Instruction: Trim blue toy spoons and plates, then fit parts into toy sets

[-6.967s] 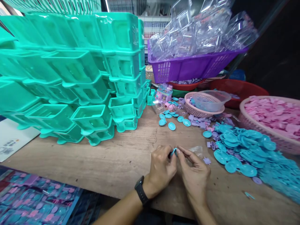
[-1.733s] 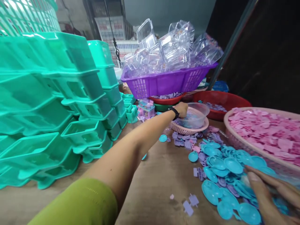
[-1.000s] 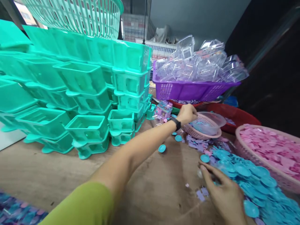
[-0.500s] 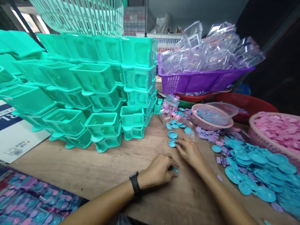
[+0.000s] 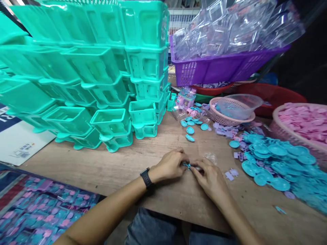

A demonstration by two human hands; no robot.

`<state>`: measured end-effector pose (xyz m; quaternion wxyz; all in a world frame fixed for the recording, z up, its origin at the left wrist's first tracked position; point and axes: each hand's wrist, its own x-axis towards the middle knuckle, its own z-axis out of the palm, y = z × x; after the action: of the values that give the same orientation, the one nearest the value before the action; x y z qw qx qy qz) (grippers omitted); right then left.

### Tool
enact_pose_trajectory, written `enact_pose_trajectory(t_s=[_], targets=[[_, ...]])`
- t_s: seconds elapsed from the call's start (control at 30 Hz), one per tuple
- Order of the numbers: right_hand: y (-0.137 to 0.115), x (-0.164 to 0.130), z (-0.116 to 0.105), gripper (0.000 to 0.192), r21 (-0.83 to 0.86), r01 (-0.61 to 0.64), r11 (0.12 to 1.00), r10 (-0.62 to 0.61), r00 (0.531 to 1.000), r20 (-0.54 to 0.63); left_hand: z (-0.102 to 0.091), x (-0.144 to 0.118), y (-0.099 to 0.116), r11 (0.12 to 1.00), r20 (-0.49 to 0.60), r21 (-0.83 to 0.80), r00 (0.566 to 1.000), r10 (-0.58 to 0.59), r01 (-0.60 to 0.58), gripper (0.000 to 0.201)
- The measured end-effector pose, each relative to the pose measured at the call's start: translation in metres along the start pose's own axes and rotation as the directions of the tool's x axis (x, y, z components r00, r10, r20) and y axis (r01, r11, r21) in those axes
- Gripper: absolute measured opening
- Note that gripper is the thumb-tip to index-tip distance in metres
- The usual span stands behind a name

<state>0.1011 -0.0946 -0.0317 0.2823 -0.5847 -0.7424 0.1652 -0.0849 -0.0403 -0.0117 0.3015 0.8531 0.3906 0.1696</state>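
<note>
My left hand [image 5: 175, 165], a dark watch on its wrist, pinches a small blue plastic piece [image 5: 188, 166] above the wooden table. The fingertips of my right hand [image 5: 208, 175] close on the other side of the same piece, so the hands almost meet. Fingers cover most of it, and its exact kind cannot be made out. Beyond the hands lie small blue oval dishes [image 5: 190, 130]; the nearest blue dish [image 5: 189, 137] looks tilted. A crumpled clear plastic scrap [image 5: 211, 157] rests just behind my right hand, and small lilac pieces [image 5: 231, 174] lie to its right.
Stacked turquoise boxes [image 5: 109, 124] stand at left. A purple basket [image 5: 230, 66] of clear plastic shells is at the back. To the right are a heap of blue plastic parts [image 5: 278, 170], a basket of pink pieces [image 5: 301, 126] and a pink basket [image 5: 222, 117]. Packed goods [image 5: 51, 211] lie lower left.
My right hand has drawn back from the blue dishes to the piece in my left hand. The nearest dish now sits tilted. The view has dipped downward, showing the table's front edge and my legs.
</note>
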Motion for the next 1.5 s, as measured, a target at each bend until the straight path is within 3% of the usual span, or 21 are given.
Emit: enact_pose_trajectory(t_s=[0.1, 0.2, 0.3, 0.5, 0.7, 0.87, 1.07, 1.17, 1.33, 1.5], targets=[[0.007, -0.003, -0.003, 0.021, -0.097, 0.007, 0.995, -0.014, 0.998, -0.069, 0.002, -0.006, 0.003, 0.997, -0.017, -0.015, 0.997, -0.076, 0.076, 0.018], [0.015, -0.013, -0.014, 0.024, -0.117, -0.055, 0.992, 0.028, 0.975, -0.221, 0.0, -0.01, 0.002, 0.981, -0.151, -0.061, 0.97, -0.189, 0.182, 0.021], [0.02, -0.022, -0.021, 0.03, -0.124, -0.101, 0.987, 0.061, 0.955, -0.29, -0.001, -0.008, -0.003, 0.977, -0.234, -0.047, 0.949, -0.213, 0.208, 0.026], [0.009, -0.017, -0.005, 0.031, -0.056, -0.026, 0.998, 0.013, 0.974, -0.224, 0.003, 0.026, -0.002, 0.986, -0.273, 0.025, 0.95, -0.152, 0.165, 0.026], [0.001, -0.006, 0.012, 0.022, -0.072, 0.006, 0.997, -0.01, 0.998, -0.055, -0.006, 0.081, -0.005, 0.93, -0.335, 0.082, 0.889, -0.312, 0.358, 0.019], [0.003, -0.016, 0.01, 0.018, -0.051, -0.002, 0.999, 0.0, 0.999, -0.046, -0.006, 0.097, -0.011, 0.916, -0.278, 0.083, 0.892, -0.357, 0.393, 0.006], [0.005, -0.027, 0.012, 0.019, -0.213, 0.062, 0.975, -0.085, 0.991, -0.103, -0.002, 0.075, -0.005, 0.935, -0.287, 0.016, 0.898, -0.335, 0.354, 0.013], [0.007, -0.03, 0.011, 0.023, -0.216, 0.011, 0.976, -0.044, 0.987, -0.152, -0.003, 0.055, 0.001, 0.951, -0.309, -0.073, 0.9, -0.308, 0.3, 0.012], [0.011, -0.033, -0.002, 0.025, 0.165, -0.161, 0.973, 0.191, 0.963, -0.189, -0.001, 0.018, 0.009, 0.93, -0.337, -0.291, 0.886, -0.318, 0.223, 0.011], [0.002, -0.031, -0.016, 0.034, 0.501, -0.31, 0.808, 0.448, 0.876, -0.18, 0.007, -0.004, 0.02, 0.91, -0.362, -0.344, 0.862, -0.354, 0.23, 0.011]])
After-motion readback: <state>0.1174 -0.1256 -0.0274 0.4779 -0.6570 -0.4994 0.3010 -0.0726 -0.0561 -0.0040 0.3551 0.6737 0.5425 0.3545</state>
